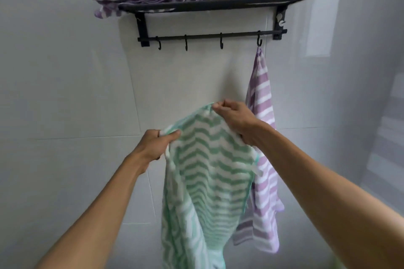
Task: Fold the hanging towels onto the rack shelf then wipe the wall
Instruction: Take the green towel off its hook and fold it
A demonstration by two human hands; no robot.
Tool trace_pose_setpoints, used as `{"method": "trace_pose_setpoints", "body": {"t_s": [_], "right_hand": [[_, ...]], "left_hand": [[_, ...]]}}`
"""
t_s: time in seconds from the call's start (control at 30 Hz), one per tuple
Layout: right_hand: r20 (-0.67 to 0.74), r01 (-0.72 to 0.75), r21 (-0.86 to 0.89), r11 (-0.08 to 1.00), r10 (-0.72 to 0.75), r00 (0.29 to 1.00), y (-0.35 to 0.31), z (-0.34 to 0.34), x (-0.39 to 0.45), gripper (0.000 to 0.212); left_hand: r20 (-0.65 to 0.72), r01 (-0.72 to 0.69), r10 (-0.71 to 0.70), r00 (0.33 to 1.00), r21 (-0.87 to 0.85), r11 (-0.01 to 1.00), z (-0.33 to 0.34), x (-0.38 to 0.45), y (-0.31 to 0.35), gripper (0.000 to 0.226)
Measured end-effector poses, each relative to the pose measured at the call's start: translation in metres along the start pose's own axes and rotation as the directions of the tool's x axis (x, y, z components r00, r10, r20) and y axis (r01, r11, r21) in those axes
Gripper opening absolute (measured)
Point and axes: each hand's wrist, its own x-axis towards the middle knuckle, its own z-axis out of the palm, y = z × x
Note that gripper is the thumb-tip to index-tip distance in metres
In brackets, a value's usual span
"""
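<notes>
White tiled wall (65,94) behind black rack (209,3). We note left hand (153,146) and right hand (235,119) pinching green towel (209,170) top edge, spread for folding. Purple towel (261,137) on hook, pending.

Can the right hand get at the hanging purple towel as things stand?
Probably not yet: the right hand is beside the purple towel with nothing between them, but it and the left hand are gripping the green towel.
</notes>
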Motion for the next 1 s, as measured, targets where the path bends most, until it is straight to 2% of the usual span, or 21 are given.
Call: {"method": "trace_pose_setpoints", "body": {"t_s": [0.07, 0.17, 0.23, 0.3, 0.33, 0.4, 0.47, 0.5, 0.57, 0.67, 0.73, 0.8, 0.9, 1.0], "right_hand": [[0.063, 0.031, -0.129, 0.991, -0.023, 0.998, -0.015, 0.009, -0.005, 0.022], [0.173, 0.05, -0.272, 0.961, -0.002, 0.985, -0.029, 0.024, -0.007, 0.026], [0.214, 0.026, -0.29, 0.957, 0.038, 0.976, -0.031, 0.026, -0.005, 0.028], [0.256, -0.043, -0.258, 0.965, 0.111, 0.96, -0.03, 0.018, -0.005, 0.035], [0.279, -0.086, -0.295, 0.952, 0.172, 0.945, -0.029, 0.01, -0.006, 0.042], [0.329, -0.115, -0.479, 0.87, 0.3, 0.896, -0.022, -0.01, -0.008, 0.051], [0.304, -0.11, -0.554, 0.825, 0.324, 0.896, -0.01, -0.03, -0.007, 0.044], [0.272, -0.135, -0.494, 0.859, 0.301, 0.914, -0.002, -0.036, -0.006, 0.035], [0.238, -0.166, -0.247, 0.955, 0.226, 0.944, 0.005, -0.045, -0.002, 0.024], [0.215, -0.066, 0.0, 0.998, 0.065, 0.975, 0.003, -0.043, 0.001, 0.02], [0.241, 0.054, -0.003, 0.999, -0.051, 0.969, -0.003, -0.037, 0.002, 0.02], [0.281, 0.135, -0.075, 0.988, -0.109, 0.953, -0.011, -0.032, 0.002, 0.02], [0.28, 0.198, -0.144, 0.97, -0.152, 0.948, -0.019, -0.028, 0.006, 0.018], [0.275, 0.133, -0.083, 0.988, -0.106, 0.956, -0.015, -0.034, 0.008, 0.02]], "left_hand": [[0.101, -0.099, 0.097, 0.99, 0.016, 0.995, 0.01, 0.0, 0.002, 0.03], [0.291, -0.215, 0.205, 0.934, 0.0, 0.977, 0.024, -0.003, 0.01, 0.024], [0.323, -0.233, 0.234, 0.917, -0.042, 0.972, 0.032, -0.005, 0.013, 0.021], [0.227, -0.203, 0.236, 0.945, -0.158, 0.966, 0.031, -0.005, 0.014, 0.023], [0.146, -0.183, 0.223, 0.964, -0.242, 0.953, 0.028, -0.004, 0.014, 0.023], [-0.013, -0.181, 0.189, 0.982, -0.367, 0.913, 0.014, 0.002, 0.012, 0.022], [-0.078, -0.19, 0.173, 0.982, -0.411, 0.892, 0.0, 0.006, 0.012, 0.025], [-0.08, -0.189, 0.172, 0.982, -0.414, 0.89, -0.004, 0.007, 0.01, 0.025], [-0.058, -0.174, 0.165, 0.985, -0.379, 0.909, -0.003, 0.005, 0.013, 0.023], [0.101, -0.098, 0.123, 0.987, -0.221, 0.97, 0.011, -0.003, 0.019, 0.025], [0.234, -0.106, 0.134, 0.963, -0.127, 0.986, 0.027, -0.01, 0.025, 0.034], [0.265, -0.159, 0.188, 0.946, -0.128, 0.979, 0.044, -0.015, 0.033, 0.035], [0.16, -0.197, 0.246, 0.956, -0.27, 0.943, 0.058, -0.016, 0.047, 0.028], [0.035, -0.238, 0.264, 0.964, -0.333, 0.912, 0.059, -0.013, 0.054, 0.019]]}}
